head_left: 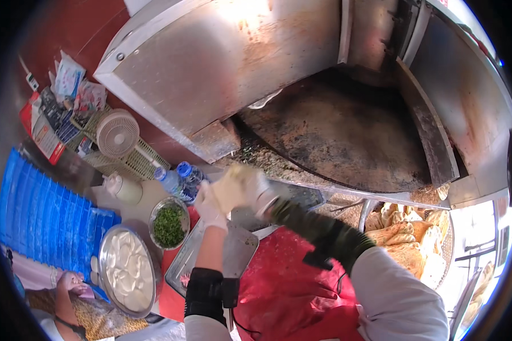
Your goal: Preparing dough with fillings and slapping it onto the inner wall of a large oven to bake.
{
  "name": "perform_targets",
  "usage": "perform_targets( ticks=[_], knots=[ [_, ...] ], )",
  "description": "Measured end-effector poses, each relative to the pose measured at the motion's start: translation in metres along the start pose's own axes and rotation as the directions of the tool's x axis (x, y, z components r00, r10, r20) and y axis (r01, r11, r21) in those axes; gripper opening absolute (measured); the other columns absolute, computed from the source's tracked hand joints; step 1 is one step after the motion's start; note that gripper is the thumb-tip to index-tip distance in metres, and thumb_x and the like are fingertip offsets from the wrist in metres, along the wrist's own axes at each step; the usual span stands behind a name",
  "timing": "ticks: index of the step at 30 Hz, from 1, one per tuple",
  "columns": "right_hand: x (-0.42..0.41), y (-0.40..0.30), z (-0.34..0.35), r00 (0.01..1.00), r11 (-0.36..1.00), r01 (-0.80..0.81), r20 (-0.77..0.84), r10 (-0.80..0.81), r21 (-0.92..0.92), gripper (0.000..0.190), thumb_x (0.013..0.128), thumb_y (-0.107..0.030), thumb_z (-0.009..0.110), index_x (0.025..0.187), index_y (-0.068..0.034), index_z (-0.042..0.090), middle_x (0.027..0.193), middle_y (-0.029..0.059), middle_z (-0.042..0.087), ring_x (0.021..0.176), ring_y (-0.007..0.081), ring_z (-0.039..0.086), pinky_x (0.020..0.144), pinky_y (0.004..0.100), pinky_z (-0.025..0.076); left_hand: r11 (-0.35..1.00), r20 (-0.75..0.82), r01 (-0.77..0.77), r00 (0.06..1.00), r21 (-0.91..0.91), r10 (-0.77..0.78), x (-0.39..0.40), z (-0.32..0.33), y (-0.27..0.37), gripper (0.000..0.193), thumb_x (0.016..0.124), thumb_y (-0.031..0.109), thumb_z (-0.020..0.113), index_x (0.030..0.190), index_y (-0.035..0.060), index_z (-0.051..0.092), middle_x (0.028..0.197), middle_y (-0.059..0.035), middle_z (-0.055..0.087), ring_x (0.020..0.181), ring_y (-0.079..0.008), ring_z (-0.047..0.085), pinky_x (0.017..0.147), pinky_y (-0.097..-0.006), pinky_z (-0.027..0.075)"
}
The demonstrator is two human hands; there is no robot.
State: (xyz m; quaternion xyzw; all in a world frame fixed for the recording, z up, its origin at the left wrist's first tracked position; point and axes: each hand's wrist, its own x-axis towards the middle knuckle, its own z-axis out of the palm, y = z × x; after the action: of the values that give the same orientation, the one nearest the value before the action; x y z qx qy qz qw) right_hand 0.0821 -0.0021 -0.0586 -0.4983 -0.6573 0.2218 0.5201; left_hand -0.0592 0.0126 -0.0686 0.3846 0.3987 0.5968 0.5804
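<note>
A pale, flat piece of dough (230,189) hangs between my two gloved hands, above the metal trays. My left hand (211,206) grips its left side. My right hand (258,192) is at its right side and blurred, its sleeve a camouflage pattern; the exact finger hold cannot be seen. Below my left forearm lies a metal tray (239,251) with a little pink stuff in it. Left of my left hand stands a steel bowl of chopped green herbs (168,225). Farther left, a large steel bowl holds white dough pieces (128,273).
A large round griddle (345,140) lies under a raised metal hood (222,64). Flatbreads (405,238) fill a perforated basket at right. Water bottles (170,181), a squeeze bottle (123,187), a fan (118,138) and stacked blue crates (51,213) stand left. Another person's hand (72,283) is at lower left.
</note>
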Motion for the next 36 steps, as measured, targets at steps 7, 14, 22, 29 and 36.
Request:
perform_targets(
  ticks=[7, 14, 22, 29, 36],
  knots=[
    [0.111, 0.039, -0.245, 0.924, 0.394, 0.383, 0.338, -0.179, -0.836, 0.039, 0.086, -0.031, 0.051, 0.117, -0.009, 0.053, 0.12, 0.0123, 0.054, 0.107, 0.029, 0.053, 0.09, 0.0385, 0.044, 0.972, 0.63, 0.214, 0.769, -0.098, -0.106, 0.013, 0.206, 0.026, 0.031, 0.092, 0.01, 0.048, 0.121, -0.0004, 0.047, 0.116, -0.0114, 0.053, 0.109, -0.0195, 0.052, 0.087, -0.0346, 0.049],
    [0.088, 0.031, -0.248, 0.934, 0.506, -0.013, 0.169, 0.313, -0.862, 0.064, 0.084, -0.05, 0.042, 0.128, -0.003, 0.043, 0.141, 0.0241, 0.029, 0.134, 0.0409, 0.019, 0.109, 0.0538, 0.008, 0.985, 0.51, 0.069, 0.849, 0.155, -0.14, -0.007, 0.169, 0.015, 0.032, 0.093, 0.018, 0.049, 0.121, 0.0031, 0.049, 0.119, -0.0134, 0.054, 0.105, -0.0221, 0.056, 0.087, -0.0349, 0.05],
    [0.105, 0.073, -0.242, 0.975, 0.524, -0.209, -0.136, 0.175, -0.826, 0.072, 0.082, -0.059, 0.033, 0.133, -0.009, 0.038, 0.145, 0.021, 0.024, 0.134, 0.0443, 0.015, 0.109, 0.0525, 0.005, 0.8, 0.065, -0.144, 0.989, 0.582, 0.131, -0.063, -0.094, 0.089, 0.029, 0.086, 0.007, 0.049, 0.115, 0.0048, 0.054, 0.118, -0.006, 0.053, 0.102, -0.0161, 0.051, 0.086, -0.0294, 0.044],
    [0.088, 0.026, -0.208, 0.928, 0.358, -0.278, -0.152, 0.341, -0.892, 0.087, 0.077, -0.065, 0.041, 0.142, -0.009, 0.025, 0.143, 0.0191, 0.027, 0.133, 0.0421, 0.019, 0.103, 0.0626, 0.007, 0.338, -0.267, 0.191, 0.943, 0.922, 0.196, -0.119, -0.326, 0.159, 0.054, 0.086, 0.036, 0.051, 0.127, 0.0028, 0.041, 0.12, -0.0182, 0.047, 0.108, -0.0336, 0.043, 0.091, -0.0437, 0.036],
    [0.06, 0.056, -0.189, 0.997, 0.408, -0.078, -0.072, 0.029, -0.91, 0.083, 0.086, -0.061, 0.031, 0.141, 0.0, 0.018, 0.146, 0.0218, 0.018, 0.136, 0.0386, 0.01, 0.108, 0.0538, 0.001, 0.204, -0.455, 0.417, 0.867, 0.886, 0.203, -0.145, -0.536, 0.114, 0.048, 0.091, 0.041, 0.046, 0.115, 0.0, 0.051, 0.092, -0.021, 0.063, 0.078, -0.0318, 0.058, 0.072, -0.0377, 0.046]
  ],
)
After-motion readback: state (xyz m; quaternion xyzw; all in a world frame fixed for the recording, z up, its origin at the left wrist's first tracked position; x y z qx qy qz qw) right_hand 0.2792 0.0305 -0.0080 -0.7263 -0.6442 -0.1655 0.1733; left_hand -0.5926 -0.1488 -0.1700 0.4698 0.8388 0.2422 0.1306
